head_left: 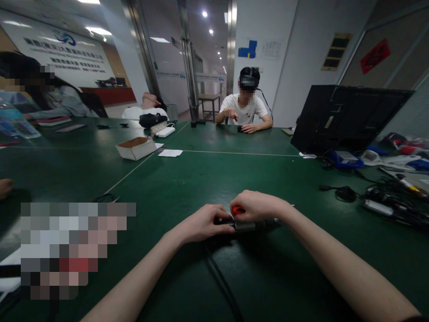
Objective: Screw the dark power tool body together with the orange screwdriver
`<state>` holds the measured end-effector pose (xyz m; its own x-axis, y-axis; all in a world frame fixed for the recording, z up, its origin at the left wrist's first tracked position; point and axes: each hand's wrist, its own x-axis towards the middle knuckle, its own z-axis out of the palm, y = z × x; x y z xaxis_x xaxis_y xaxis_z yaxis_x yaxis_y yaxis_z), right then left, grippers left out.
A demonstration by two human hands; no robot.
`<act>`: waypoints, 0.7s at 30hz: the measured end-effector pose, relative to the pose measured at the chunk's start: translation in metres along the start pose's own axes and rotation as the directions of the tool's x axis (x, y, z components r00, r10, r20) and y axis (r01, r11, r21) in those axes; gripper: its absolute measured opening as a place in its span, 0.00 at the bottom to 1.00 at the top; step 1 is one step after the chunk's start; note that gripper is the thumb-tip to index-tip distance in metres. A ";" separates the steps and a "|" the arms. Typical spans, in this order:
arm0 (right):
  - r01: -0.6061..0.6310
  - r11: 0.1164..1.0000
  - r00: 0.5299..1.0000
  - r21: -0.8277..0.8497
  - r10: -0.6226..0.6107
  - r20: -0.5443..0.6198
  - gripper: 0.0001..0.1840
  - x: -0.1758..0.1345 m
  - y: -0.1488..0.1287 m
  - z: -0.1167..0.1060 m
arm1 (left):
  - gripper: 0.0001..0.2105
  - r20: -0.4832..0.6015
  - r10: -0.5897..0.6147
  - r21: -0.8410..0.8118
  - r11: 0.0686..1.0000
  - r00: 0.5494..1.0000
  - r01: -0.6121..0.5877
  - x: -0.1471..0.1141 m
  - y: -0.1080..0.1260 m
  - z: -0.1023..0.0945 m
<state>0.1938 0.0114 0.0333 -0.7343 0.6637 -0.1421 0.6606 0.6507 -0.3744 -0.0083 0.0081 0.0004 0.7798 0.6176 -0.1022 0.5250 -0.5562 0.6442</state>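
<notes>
My left hand (209, 222) is closed around the dark end of a grey-and-black cylindrical tool (247, 226). The tool lies sideways over the green table, and its tapered dark tip points right. Just above it, my right hand (253, 206) is closed with fingers bent round a red-and-black handle (238, 209). Whatever that handle leads to is hidden by the fingers, as is its contact with the tool. A black cable (224, 281) runs along the table below my hands toward the near edge.
A black monitor (348, 118) stands at right, near tangled cables (385, 201). An open box (136, 148) and a white paper (170, 153) lie ahead on the green table (201, 174). A person (246, 105) wearing a headset sits opposite; others are at left.
</notes>
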 end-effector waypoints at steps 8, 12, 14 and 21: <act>-0.076 0.996 0.997 -0.038 0.077 0.031 0.09 0.005 0.006 -0.001 | 0.16 -0.021 -0.026 0.033 0.999 0.999 0.027 0.000 0.003 0.000; -0.112 0.992 0.988 -0.063 0.118 0.102 0.11 0.007 0.012 0.002 | 0.17 -0.011 -0.047 0.035 0.998 0.999 0.047 -0.001 0.005 -0.002; -0.127 0.989 0.980 -0.070 0.136 0.143 0.14 0.007 0.014 0.004 | 0.17 -0.007 -0.046 0.033 0.998 0.999 0.047 -0.001 0.005 -0.002; -0.215 0.972 0.969 -0.095 0.225 0.103 0.14 -0.003 0.022 -0.008 | 0.19 0.037 -0.045 -0.037 0.998 0.998 0.047 -0.003 0.001 -0.003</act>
<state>0.2116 0.0268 0.0333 -0.5792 0.7512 -0.3164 0.8149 0.5246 -0.2463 -0.0108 0.0072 0.0037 0.7673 0.6212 -0.1594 0.5479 -0.5059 0.6662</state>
